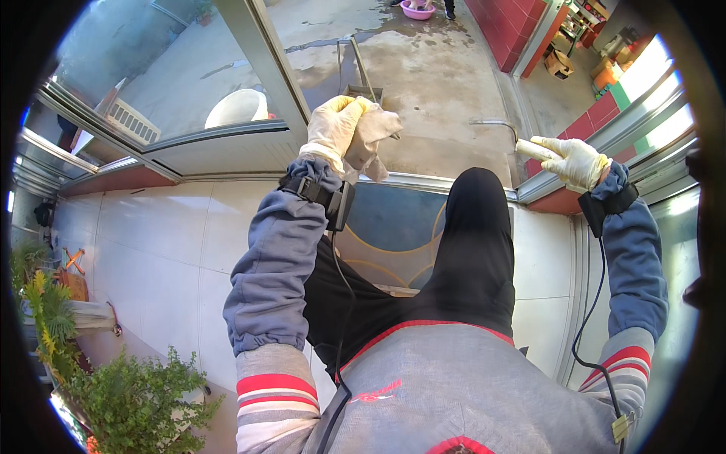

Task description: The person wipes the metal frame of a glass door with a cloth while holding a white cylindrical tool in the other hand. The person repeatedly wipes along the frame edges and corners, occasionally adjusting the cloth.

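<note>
My left hand [334, 127], in a pale rubber glove, is closed on a crumpled grey-beige cloth [370, 139] that hangs from its fingers beside the door frame. At the right, my right hand [575, 162], gloved alike, grips the whitish handle [533, 150] of a tool. A thin bent metal rod [490, 122] runs from that handle out over the concrete outside; what its far end carries is not clear. Dark straps with small boxes and cables sit on both wrists, over blue sleeve covers.
A glazed door panel [227, 136] stands at the left, with a white bucket [238, 109] behind it. A long-handled dustpan [363, 91] is outside beyond my left hand. A patterned mat [391, 221] lies at the sill. Farther off, a person is near a pink basin [417, 11]. Potted plants [142, 397] stand lower left.
</note>
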Tool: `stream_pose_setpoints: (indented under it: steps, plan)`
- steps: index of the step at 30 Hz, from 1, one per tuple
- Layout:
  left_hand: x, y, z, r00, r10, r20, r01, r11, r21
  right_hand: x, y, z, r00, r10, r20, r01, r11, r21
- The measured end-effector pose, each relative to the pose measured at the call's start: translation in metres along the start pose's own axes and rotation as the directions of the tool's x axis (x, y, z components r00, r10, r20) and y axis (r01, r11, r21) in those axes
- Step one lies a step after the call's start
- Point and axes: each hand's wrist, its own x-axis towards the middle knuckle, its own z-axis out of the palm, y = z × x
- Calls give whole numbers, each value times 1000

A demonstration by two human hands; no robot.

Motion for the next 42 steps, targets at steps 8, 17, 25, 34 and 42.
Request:
stream_pose_setpoints:
  steps: [8,17,25,34,42]
  plan:
    - [-27,-74,-49,996,-68,-56,58,984,-169,-7,-99,18,998,-3,-55,-17,936,-352]
    - [-17,-71,-66,992,-52,-117,33,987,-157,49,-209,41,973,-225,55,209,750,-628]
    - [-21,-63,-79,977,-97,-191,82,993,-87,97,-204,62,975,-209,78,216,802,-557]
    - [-22,-65,-68,954,-216,-207,193,973,-128,197,-67,120,978,-103,184,136,974,-179]
    - [2,-63,-54,806,-592,-26,588,804,-88,255,45,189,927,-96,362,106,994,-8]
